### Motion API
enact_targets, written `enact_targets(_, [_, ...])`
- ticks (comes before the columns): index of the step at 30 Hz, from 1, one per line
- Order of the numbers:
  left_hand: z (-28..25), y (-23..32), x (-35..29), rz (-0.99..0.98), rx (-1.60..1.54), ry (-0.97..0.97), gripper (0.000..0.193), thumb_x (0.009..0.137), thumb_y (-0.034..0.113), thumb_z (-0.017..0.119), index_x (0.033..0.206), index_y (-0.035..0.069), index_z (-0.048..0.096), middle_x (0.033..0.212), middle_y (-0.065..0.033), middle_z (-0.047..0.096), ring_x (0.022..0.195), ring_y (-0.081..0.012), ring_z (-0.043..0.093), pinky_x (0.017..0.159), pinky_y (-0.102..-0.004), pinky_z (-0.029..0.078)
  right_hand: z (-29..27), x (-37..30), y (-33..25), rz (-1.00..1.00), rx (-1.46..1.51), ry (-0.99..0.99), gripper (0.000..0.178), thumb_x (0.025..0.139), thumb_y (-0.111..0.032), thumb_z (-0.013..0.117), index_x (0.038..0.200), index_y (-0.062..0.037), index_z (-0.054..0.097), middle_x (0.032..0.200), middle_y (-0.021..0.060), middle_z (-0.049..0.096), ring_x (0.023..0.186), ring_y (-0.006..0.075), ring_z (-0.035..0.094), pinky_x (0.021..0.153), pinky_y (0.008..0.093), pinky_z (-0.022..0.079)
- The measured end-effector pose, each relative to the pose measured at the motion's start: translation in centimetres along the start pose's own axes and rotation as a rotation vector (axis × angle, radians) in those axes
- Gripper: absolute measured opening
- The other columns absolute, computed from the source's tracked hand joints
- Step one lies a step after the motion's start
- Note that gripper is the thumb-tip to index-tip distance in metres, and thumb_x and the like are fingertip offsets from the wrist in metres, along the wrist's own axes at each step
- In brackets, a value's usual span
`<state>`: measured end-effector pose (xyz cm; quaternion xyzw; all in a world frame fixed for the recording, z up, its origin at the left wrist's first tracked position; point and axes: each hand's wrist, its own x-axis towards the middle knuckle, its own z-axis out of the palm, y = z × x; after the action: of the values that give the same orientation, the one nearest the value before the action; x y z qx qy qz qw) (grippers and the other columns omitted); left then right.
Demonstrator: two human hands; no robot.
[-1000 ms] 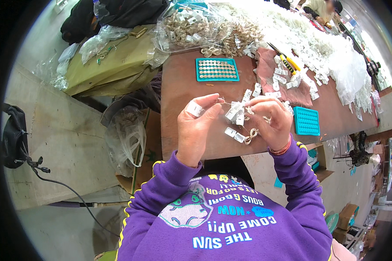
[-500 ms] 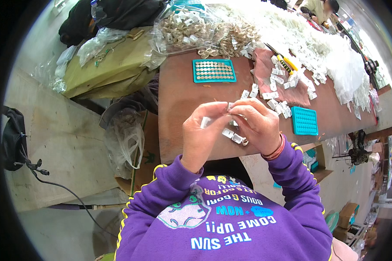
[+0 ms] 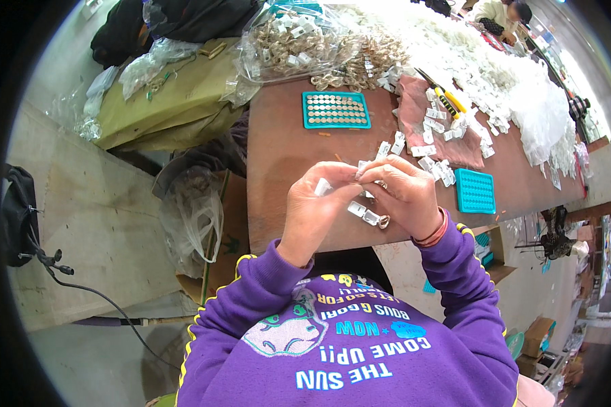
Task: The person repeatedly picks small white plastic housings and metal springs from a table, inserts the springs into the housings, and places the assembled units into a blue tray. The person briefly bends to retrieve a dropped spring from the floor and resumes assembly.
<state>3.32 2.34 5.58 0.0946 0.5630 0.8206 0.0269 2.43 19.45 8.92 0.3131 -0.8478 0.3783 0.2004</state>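
Observation:
My left hand (image 3: 317,210) and my right hand (image 3: 409,197) meet over the table's near edge, fingertips pinched together around a small white plastic piece (image 3: 361,165), mostly covered by the fingers. Another white piece (image 3: 323,186) shows against my left palm, behind the thumb. Just below my fingers, two white plastic housings (image 3: 364,214) lie by a small coil of pale cord (image 3: 384,222). More white plastic housings (image 3: 397,142) rest beyond my right hand.
A teal tray (image 3: 305,124) of round metal discs stands farther back. At the right is a second teal tray (image 3: 475,190). Yellow-handled pliers (image 3: 448,102) lie on a pink cloth (image 3: 411,102). Behind are a clear bag (image 3: 288,47) of corded pieces and a large white heap (image 3: 448,41).
Both hands stay together at nearly the same spot, with only slight finger movement. The whole view has shifted a little. The person at the far right has moved an arm.

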Motion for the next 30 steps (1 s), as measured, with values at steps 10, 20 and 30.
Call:
enact_targets(10, [-2.2, -0.2, 0.0, -0.466, -0.682, -0.059, 0.038, 0.094, -0.002, 0.048, 0.132, -0.003, 0.043, 0.130, -0.0141, 0.051, 0.120, -0.0238, 0.054, 0.104, -0.0346, 0.044, 0.3, -0.5, 2.4, 0.830, 1.049, -0.049, 0.019, 0.089, -0.011, 0.069, 0.103, 0.0010, 0.064, 0.093, 0.0081, 0.069, 0.077, 0.0132, 0.069, 0.066, 0.0231, 0.055])
enact_targets(20, [-2.5, -0.6, -0.1, -0.209, -0.125, -0.059, 0.033, 0.092, 0.011, 0.065, 0.122, -0.001, 0.056, 0.106, -0.0046, 0.064, 0.098, -0.0125, 0.061, 0.088, -0.0260, 0.049, 1.6, -1.0, 2.1, 0.998, 1.443, -0.108, 0.015, 0.090, -0.010, 0.068, 0.102, -0.0013, 0.064, 0.091, 0.0049, 0.067, 0.068, 0.0104, 0.064, 0.061, 0.0223, 0.053])
enact_targets(30, [-2.3, -1.2, -0.4, -0.080, -0.116, 0.033, 0.021, 0.084, -0.003, 0.068, 0.098, 0.003, 0.055, 0.093, -0.0050, 0.066, 0.085, -0.0102, 0.063, 0.077, -0.0242, 0.052, 2.5, -1.1, 1.0, 0.909, 1.268, -0.125, 0.018, 0.088, -0.012, 0.068, 0.101, 0.0004, 0.064, 0.087, 0.0059, 0.067, 0.067, 0.0100, 0.062, 0.060, 0.0216, 0.048])
